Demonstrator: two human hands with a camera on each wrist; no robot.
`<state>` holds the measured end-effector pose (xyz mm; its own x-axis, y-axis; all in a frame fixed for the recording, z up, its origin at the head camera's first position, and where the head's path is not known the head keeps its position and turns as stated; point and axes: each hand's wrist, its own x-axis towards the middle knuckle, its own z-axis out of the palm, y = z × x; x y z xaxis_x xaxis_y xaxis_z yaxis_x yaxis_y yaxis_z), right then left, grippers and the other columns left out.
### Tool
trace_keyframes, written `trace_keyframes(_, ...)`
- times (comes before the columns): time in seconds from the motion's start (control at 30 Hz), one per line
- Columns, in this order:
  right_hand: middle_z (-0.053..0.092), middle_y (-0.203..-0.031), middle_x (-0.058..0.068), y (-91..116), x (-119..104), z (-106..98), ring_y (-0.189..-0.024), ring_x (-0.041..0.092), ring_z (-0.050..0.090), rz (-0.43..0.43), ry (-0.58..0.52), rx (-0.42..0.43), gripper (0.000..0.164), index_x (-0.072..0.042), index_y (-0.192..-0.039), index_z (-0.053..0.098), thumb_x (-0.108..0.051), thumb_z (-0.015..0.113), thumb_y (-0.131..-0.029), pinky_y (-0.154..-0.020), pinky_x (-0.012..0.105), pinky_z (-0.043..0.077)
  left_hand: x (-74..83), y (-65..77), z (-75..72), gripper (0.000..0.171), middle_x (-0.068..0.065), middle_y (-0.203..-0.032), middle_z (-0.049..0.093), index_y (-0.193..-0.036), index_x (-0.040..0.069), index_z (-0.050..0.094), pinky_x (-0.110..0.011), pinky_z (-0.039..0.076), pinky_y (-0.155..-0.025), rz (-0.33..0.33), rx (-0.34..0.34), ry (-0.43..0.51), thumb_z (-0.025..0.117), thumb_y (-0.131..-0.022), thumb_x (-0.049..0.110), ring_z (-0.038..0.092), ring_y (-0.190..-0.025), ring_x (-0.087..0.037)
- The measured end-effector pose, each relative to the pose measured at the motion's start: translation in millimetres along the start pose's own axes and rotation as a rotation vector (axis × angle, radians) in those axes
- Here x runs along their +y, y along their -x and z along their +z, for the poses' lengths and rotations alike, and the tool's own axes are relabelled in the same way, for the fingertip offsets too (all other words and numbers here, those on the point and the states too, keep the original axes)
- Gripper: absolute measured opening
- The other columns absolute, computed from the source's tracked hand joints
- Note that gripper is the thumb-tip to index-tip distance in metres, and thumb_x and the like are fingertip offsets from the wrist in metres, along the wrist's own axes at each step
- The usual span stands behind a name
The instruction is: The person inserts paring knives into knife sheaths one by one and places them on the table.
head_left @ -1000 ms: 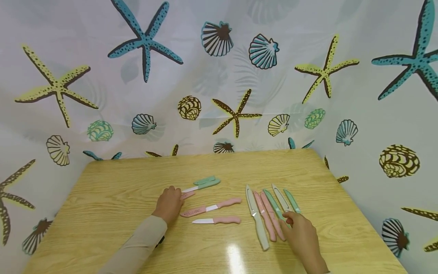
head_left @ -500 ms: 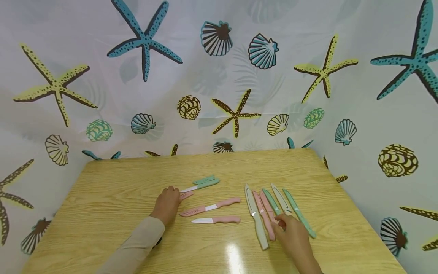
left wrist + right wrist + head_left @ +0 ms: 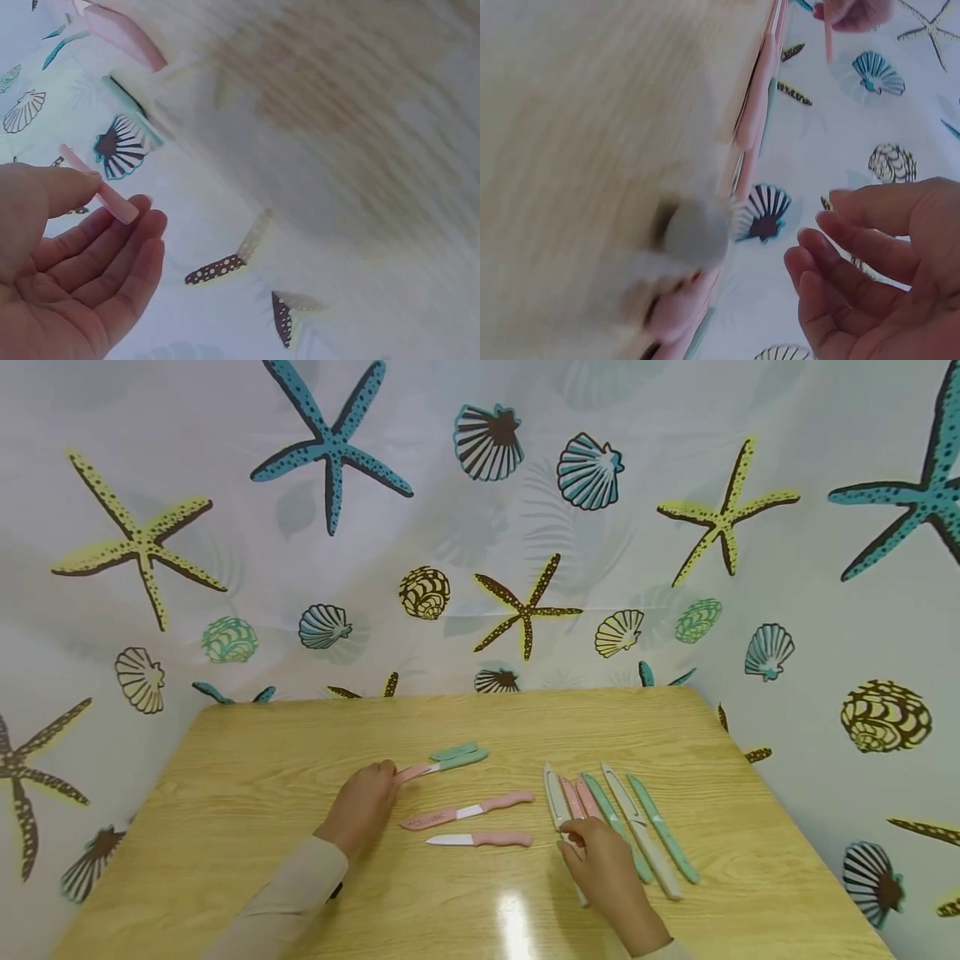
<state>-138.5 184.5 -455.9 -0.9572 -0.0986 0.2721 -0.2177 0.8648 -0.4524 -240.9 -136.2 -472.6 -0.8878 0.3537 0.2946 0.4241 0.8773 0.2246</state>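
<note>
Head view, from the worktop's near edge: the right hand hangs over the left end of a row of six knives toward the right edge, its fingers loosely bent; the right wrist view shows them holding nothing, just beside a blurred cream handle. From left to right the row runs cream knife, two pink knives, green knife, second cream knife, second green knife. Left of the row, about mid-worktop, lies a bare-bladed pink knife, and just beyond it a half-sheathed pink knife. Farther, toward the left edge, the left hand pinches a pink sheath between thumb and fingertips. That sheath overlaps the blade of a third green knife; whether they touch, I cannot tell. A green sheath lies against that knife's far side. Past the far edge hangs a shell-and-starfish cloth.
</note>
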Motion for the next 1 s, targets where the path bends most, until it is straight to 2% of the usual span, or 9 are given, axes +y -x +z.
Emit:
trace_keyframes(0.17,0.065,-0.084,0.005,-17,-18,12,-0.076,0.019,0.063,-0.03,0.002,-0.08,0.011,-0.001,-0.091,0.07,-0.003,0.075,-0.081,-0.066,0.031,0.055,5.8,-0.4,-12.8,0.014,-0.008,-0.084,0.065,-0.096,0.0,0.062,-0.031,0.054,-0.065,0.12,0.009,0.031,0.067,-0.091,0.012,0.063,-0.075,-0.019)
trace_keyframes(0.3,0.067,-0.09,0.009,-30,-29,24,-0.081,0.022,0.064,-0.078,0.001,-0.132,0.018,0.001,-0.098,0.07,-0.006,0.075,-0.082,-0.067,0.032,0.055,7.0,0.8,-21.2,0.015,-0.006,-0.093,0.066,-0.101,0.003,0.063,-0.031,0.055,-0.073,0.261,0.006,0.076,0.066,-0.092,0.014,0.064,-0.084,-0.019)
trace_keyframes(0.43,0.068,-0.092,0.011,-40,-37,36,-0.084,0.024,0.065,-0.165,-0.003,-0.17,0.02,0.003,-0.094,0.071,-0.012,0.077,-0.081,-0.07,0.034,0.056,7.3,3.7,-26.2,0.017,-0.005,-0.097,0.066,-0.107,0.005,0.065,-0.03,0.055,-0.076,0.38,0.043,0.089,0.064,-0.093,0.015,0.065,-0.087,-0.018)
trace_keyframes(0.53,0.066,-0.089,0.01,-45,-40,45,-0.081,0.022,0.063,-0.202,0.011,-0.211,0.023,0.003,-0.095,0.07,-0.014,0.076,-0.082,-0.069,0.032,0.055,8.1,6.1,-28.5,0.018,-0.004,-0.097,0.065,-0.107,0.005,0.065,-0.028,0.055,-0.075,0.443,0.084,0.096,0.065,-0.092,0.015,0.064,-0.087,-0.016)
trace_keyframes(0.63,0.064,-0.088,0.009,-47,-41,52,-0.078,0.021,0.062,-0.2,0.03,-0.246,0.026,0.003,-0.1,0.068,-0.015,0.074,-0.083,-0.068,0.031,0.054,8.6,8.7,-30.9,0.017,-0.003,-0.096,0.065,-0.106,0.005,0.066,-0.027,0.055,-0.074,0.477,0.115,0.108,0.067,-0.09,0.013,0.064,-0.085,-0.015)
trace_keyframes(0.77,0.065,-0.087,0.012,-48,-41,60,-0.077,0.022,0.063,-0.22,0.041,-0.261,0.025,0.006,-0.1,0.068,-0.012,0.073,-0.083,-0.068,0.029,0.054,8.0,12.4,-33.8,0.017,0.0,-0.092,0.064,-0.104,0.007,0.066,-0.026,0.054,-0.072,0.483,0.134,0.123,0.07,-0.088,0.012,0.061,-0.082,-0.012)
trace_keyframes(0.9,0.066,-0.077,0.01,-49,-41,64,-0.067,0.016,0.062,-0.266,0.038,-0.272,0.014,0.005,-0.085,0.069,-0.009,0.071,-0.085,-0.059,0.022,0.052,7.6,14.6,-36.3,0.017,0.0,-0.093,0.064,-0.104,0.007,0.066,-0.025,0.053,-0.072,0.498,0.145,0.129,0.069,-0.088,0.012,0.06,-0.082,-0.011)
trace_keyframes(1.0,0.063,-0.068,0.005,-49,-40,65,-0.06,0.012,0.058,-0.306,0.066,-0.268,0.017,0.001,-0.075,0.068,-0.012,0.07,-0.085,-0.053,0.02,0.046,7.5,15.8,-37.5,0.017,-0.001,-0.095,0.064,-0.104,0.006,0.066,-0.025,0.054,-0.073,0.516,0.149,0.126,0.069,-0.088,0.011,0.061,-0.085,-0.011)
